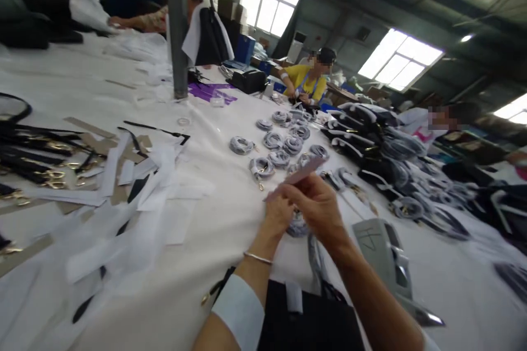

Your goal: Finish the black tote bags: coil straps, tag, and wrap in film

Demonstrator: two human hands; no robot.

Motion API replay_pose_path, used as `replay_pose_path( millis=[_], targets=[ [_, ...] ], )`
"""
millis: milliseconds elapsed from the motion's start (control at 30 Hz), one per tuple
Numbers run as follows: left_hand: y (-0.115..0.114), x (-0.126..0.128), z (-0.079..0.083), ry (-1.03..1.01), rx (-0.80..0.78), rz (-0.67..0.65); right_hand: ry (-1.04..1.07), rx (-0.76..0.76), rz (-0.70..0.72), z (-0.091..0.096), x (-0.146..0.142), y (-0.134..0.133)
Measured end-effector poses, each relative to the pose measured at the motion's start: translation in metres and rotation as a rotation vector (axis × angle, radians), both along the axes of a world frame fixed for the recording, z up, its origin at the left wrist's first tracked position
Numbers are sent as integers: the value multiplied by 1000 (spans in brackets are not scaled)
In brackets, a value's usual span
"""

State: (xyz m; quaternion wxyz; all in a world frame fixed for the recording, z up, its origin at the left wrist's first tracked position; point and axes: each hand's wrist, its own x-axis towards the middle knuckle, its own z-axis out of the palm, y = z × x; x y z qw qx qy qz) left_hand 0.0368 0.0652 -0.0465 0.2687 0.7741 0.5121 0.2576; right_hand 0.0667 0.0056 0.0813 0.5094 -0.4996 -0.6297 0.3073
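Note:
My left hand (279, 211) and my right hand (321, 205) meet at the middle of the view, both with fingers closed. Between them runs a thin, pale pinkish-grey strip (303, 171), slanting up to the right. It is blurred, so its material is unclear. Just under the hands sits a coiled strap in grey wrapping (297, 227), partly hidden by them. Closer to me lies a black bag (317, 321), crossed by my forearms. Several more wrapped strap coils (241, 145) rest on the white table beyond my hands; some show gold clasps.
A grey-green device (376, 247), resembling a tape dispenser, stands right of my arms. Black straps with gold clasps (45, 162) and paper strips (123, 230) spread leftward. Black bags (362, 126) are piled at right. A post (177, 38) rises behind; a person in yellow (307, 79) works beyond.

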Motion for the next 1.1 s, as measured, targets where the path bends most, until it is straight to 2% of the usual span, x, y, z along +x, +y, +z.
replay_pose_path(
  millis=[100,200,300,400,533,633,733,867,1000,1100],
  targets=[
    [0,0,1,110,48,-27,88,-74,-251,-16,77,-23],
    [0,-2,4,185,92,-33,47,-170,-293,-45,109,-38],
    [1,-3,9,229,117,-17,-40,-108,-220,-74,108,-37],
    [2,-3,13,253,108,3,-256,34,-161,-94,99,-27],
    [1,-4,16,252,70,5,-603,267,-195,-110,97,-10],
    [-1,-4,18,219,55,-7,-764,326,-247,-116,99,5],
    [-1,-5,19,136,23,-11,-796,298,-170,-120,101,19],
    [5,-11,21,-190,-113,-31,-769,291,-114,-123,105,28],
    [17,-20,19,-403,-271,-56,-730,358,-164,-122,111,26],
    [20,-27,16,-486,-382,-54,-698,467,-142,-113,109,22]
  ],
)
